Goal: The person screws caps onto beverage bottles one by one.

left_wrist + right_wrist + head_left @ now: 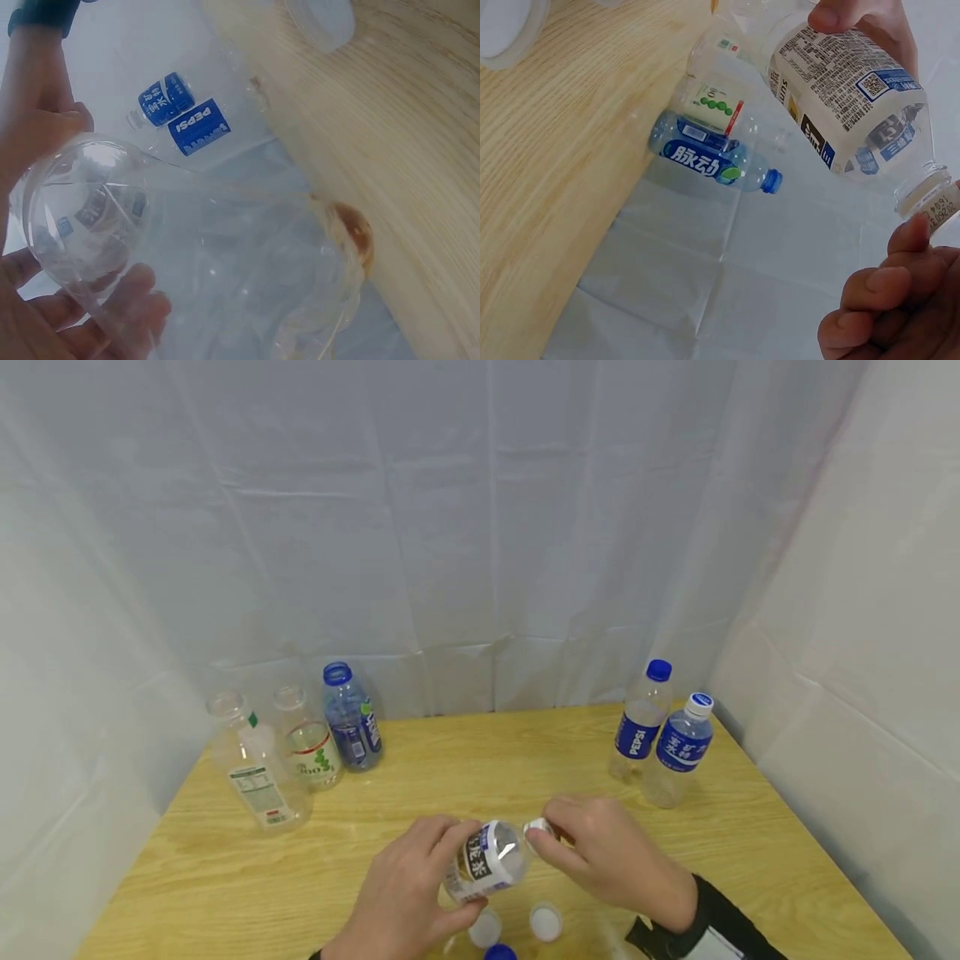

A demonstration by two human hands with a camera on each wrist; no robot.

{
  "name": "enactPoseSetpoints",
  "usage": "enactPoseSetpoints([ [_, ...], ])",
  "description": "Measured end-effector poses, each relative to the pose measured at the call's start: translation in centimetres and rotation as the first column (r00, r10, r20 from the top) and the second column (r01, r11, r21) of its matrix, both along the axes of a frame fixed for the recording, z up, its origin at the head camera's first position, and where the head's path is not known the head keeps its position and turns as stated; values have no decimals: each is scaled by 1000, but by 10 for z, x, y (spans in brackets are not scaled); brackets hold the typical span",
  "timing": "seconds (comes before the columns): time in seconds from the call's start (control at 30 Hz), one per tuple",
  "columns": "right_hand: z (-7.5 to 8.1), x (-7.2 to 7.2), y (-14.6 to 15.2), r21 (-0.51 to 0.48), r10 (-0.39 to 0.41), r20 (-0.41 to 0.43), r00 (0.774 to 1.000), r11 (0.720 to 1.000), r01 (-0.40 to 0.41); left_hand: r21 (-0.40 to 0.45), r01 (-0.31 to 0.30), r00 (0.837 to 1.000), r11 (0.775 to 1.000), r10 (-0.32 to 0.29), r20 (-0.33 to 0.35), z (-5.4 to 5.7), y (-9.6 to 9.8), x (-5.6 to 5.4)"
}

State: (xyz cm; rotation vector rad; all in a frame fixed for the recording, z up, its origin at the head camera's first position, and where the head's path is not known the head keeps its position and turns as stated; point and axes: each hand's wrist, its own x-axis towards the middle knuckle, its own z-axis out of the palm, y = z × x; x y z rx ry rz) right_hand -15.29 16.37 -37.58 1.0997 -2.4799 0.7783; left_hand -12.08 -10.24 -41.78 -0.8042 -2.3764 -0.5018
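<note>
My left hand (412, 885) grips a clear plastic bottle (480, 864) with a white, black and blue label, tilted so its neck points up to the right. At that neck, my right hand (600, 852) pinches a white cap (537, 828) between thumb and fingers. The right wrist view shows the cap (939, 204) at the bottle's mouth, with printed characters on its side. Clear plastic of the held bottle (210, 240) fills much of the left wrist view. Below the hands lie two white caps (546, 922) and a blue cap (500, 952).
At the table's back left stand three uncapped bottles: a large clear one (258, 777), a clear one with a green-printed label (315, 752) and a blue one (352, 722). A capped Pepsi bottle (637, 727) and a white-capped bottle (678, 752) stand right. White sheeting (480, 527) surrounds the table.
</note>
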Motion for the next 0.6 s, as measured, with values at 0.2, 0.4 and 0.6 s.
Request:
enactPoseSetpoints([
  [0.2, 6, 1, 12, -3, 117, 22, 993, 993, -117, 11, -5, 998, 1000, 5, 62, 0, -1, 0],
  [0.4, 11, 1, 17, -9, 221, -47, 974, 975, -222, 38, 38, 996, 999, -41, 80, -2, -2, -1],
  [0.6, 11, 4, 17, 3, 223, -78, 972, 975, -223, 49, 46, 997, 998, -50, 67, -2, -2, -1],
])
